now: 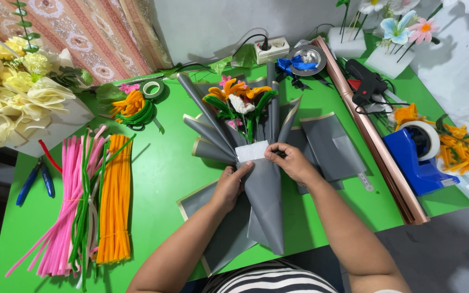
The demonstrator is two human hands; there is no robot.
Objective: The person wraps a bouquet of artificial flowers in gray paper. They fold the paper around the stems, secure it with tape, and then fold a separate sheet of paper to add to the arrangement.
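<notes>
Head view is showing me gathering grey wrap (pixel 264 190) around a small bouquet (pixel 240 106) at the middle of the frame, on the green table (pixel 164 163). My left hand (pixel 230 184) is closing around the wrap's neck from the left, thumb up against the white block (pixel 251 151) that is holding the stems. My right hand (pixel 293 161) is pinching the top fold of the wrap from the right, fingers curled over its edge just beside that block.

To do this well, I am judging that the left hand should be keeping a firm squeeze at the neck so the fanned grey sheets (pixel 207 130) behind are not sliding apart, while the right is pulling the front sheet snug and level across the block. The fold should be covering the white fully without crushing the orange petals above.

Pipe cleaners (pixel 90 201) in pink, green and orange are lying at the left of the frame, blue pliers (pixel 35 179) beyond them. A blue tape dispenser (pixel 416 160) is sitting at the right, beside a long copper roll (pixel 375 135) and a black glue gun (pixel 366 82) in the upper right.
</notes>
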